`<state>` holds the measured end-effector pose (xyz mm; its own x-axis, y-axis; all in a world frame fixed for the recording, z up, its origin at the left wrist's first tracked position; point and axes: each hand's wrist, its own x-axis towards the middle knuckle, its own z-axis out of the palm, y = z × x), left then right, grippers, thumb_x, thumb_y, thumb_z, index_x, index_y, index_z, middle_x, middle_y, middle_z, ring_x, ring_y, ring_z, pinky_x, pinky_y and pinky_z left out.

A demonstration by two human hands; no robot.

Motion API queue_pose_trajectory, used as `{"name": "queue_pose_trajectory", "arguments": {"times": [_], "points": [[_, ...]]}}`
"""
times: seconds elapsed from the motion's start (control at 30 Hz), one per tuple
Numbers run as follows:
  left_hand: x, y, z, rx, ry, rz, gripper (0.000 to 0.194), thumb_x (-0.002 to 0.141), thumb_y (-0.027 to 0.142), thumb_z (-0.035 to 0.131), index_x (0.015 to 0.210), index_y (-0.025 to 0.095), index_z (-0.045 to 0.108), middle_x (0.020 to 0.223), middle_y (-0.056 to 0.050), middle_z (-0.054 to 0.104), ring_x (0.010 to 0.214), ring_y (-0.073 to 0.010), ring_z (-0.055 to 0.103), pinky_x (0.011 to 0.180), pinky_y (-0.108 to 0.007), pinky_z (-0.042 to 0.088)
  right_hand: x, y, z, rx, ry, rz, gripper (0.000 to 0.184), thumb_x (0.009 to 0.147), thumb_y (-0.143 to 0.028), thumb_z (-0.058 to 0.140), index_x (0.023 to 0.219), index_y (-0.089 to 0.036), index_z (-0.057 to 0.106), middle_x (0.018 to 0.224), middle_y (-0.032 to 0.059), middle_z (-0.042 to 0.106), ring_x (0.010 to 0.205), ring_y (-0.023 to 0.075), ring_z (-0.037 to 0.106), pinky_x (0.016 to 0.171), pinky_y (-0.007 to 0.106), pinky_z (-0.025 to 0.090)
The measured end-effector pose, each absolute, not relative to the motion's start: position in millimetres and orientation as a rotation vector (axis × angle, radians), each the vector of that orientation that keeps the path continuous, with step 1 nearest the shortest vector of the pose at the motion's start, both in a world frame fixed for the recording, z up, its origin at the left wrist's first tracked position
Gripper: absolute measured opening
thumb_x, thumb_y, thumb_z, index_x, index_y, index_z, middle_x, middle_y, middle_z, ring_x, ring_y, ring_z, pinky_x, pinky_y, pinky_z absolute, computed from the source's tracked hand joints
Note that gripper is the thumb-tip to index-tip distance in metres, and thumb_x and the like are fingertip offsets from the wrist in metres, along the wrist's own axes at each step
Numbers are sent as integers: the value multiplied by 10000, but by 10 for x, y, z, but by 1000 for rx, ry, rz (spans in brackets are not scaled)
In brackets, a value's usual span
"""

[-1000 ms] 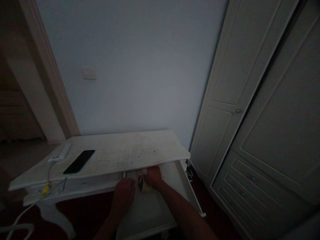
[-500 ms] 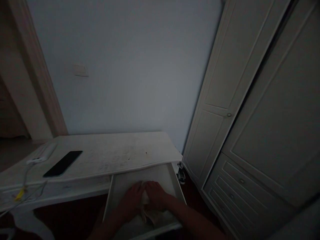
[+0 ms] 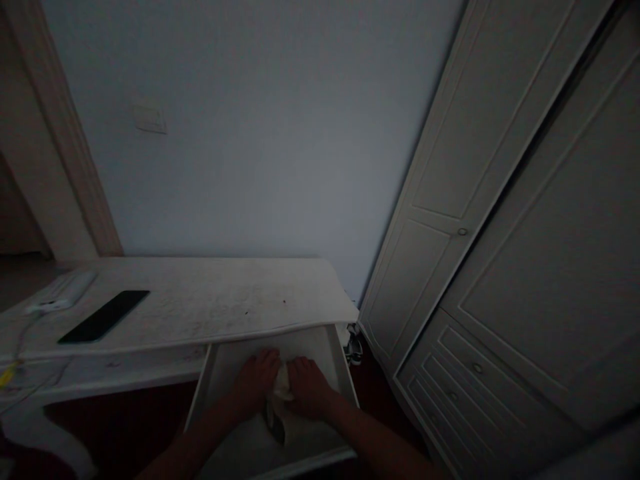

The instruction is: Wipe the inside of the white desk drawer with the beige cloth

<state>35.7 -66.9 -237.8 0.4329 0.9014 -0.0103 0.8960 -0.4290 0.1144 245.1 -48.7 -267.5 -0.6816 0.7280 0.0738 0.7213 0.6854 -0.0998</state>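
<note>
Both of my hands are inside a pulled-out white drawer (image 3: 325, 347) under the desk. Between them is a crumpled pale cloth (image 3: 283, 383), its lower end hanging toward the drawer front. My left hand (image 3: 257, 380) is closed on the cloth's left side, fingers bent over it. My right hand (image 3: 309, 387) grips it from the right, with the knuckles up. The fingertips are hard to make out in the dim light. A darker fold shows at the cloth's lower end, below the hands.
On the white desk (image 3: 200, 287) lie a dark phone (image 3: 105, 317) and a white power strip (image 3: 63, 293) with a cable at the left. A white wardrobe (image 3: 435, 267) with small drawers stands at the right. Shoes (image 3: 354, 345) sit on the floor beside the desk.
My hands have moved slightly apart and left in the picture, showing more of the cloth between them. The view has shifted a little to the right.
</note>
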Motion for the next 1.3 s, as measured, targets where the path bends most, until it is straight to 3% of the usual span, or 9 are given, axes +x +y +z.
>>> {"name": "queue_pose_trajectory", "arguments": {"times": [0.13,0.37,0.47,0.63,0.77,0.93,1.1,1.2,1.3], "points": [[409,-657,-2295,2545,1686,43,810,850,112,579,1631,235,403,1633,-149,525,1470,-322,506,1195,-491,421,2260,-185,-2605,-1177,-2762,80,554,921,-401,739,1367,-107,594,1342,201,659,1246,344,588,1082,486,462],[193,-421,-2289,2428,1902,58,645,880,80,498,1518,169,526,1591,-169,555,1468,-319,491,1178,-464,424,1844,146,-2592,-1211,-2652,31,488,979,-302,633,1422,-110,564,1433,222,618,1332,343,544,1130,510,417],[169,-539,-2297,2417,1880,23,619,894,118,504,1512,146,528,1552,-192,577,1411,-329,537,1150,-481,440,1835,-16,-2627,-1164,-2677,41,508,959,-352,665,1395,-106,575,1384,219,634,1279,345,564,1107,505,427],[53,-947,-2322,2419,1696,-96,674,794,298,739,1450,229,600,1444,-133,666,1308,-326,617,1098,-448,486,2026,-429,-2683,-886,-2853,111,656,831,-543,819,1312,-148,612,1296,145,673,1182,308,598,1065,438,451],[-54,-1088,-2286,2387,1605,-167,810,733,275,794,1507,238,554,1467,-126,649,1333,-333,600,1118,-447,479,2090,-486,-2722,-661,-2947,100,655,897,-566,781,1334,-118,587,1316,169,660,1197,302,596,1067,435,444],[75,-1008,-2249,2460,1761,-132,793,794,171,703,1560,225,504,1564,-146,580,1417,-348,534,1195,-520,407,1980,-244,-2772,-883,-2783,214,767,813,-609,860,1350,-133,591,1284,166,668,1183,325,602,1032,452,472],[263,-939,-2301,2606,1706,-37,858,807,292,785,1598,273,454,1600,-176,539,1452,-414,487,1259,-700,234,2059,-223,-2671,-1144,-2578,431,922,704,-575,942,1427,-136,575,1435,213,605,1317,377,543,1144,505,423],[265,-821,-2303,2607,1691,10,783,821,346,788,1552,283,515,1492,-150,631,1348,-379,570,1218,-617,345,2302,-470,-2535,-1306,-2492,475,932,729,-525,931,1477,-134,538,1484,228,563,1351,400,515,1158,527,417],[268,-622,-2285,2516,1805,58,763,827,347,769,1546,273,525,1484,-137,633,1333,-363,574,1157,-521,426,2639,-885,-2440,-1248,-2439,479,856,838,-457,859,1555,-215,457,1560,171,505,1414,352,474,1183,485,409]]}}
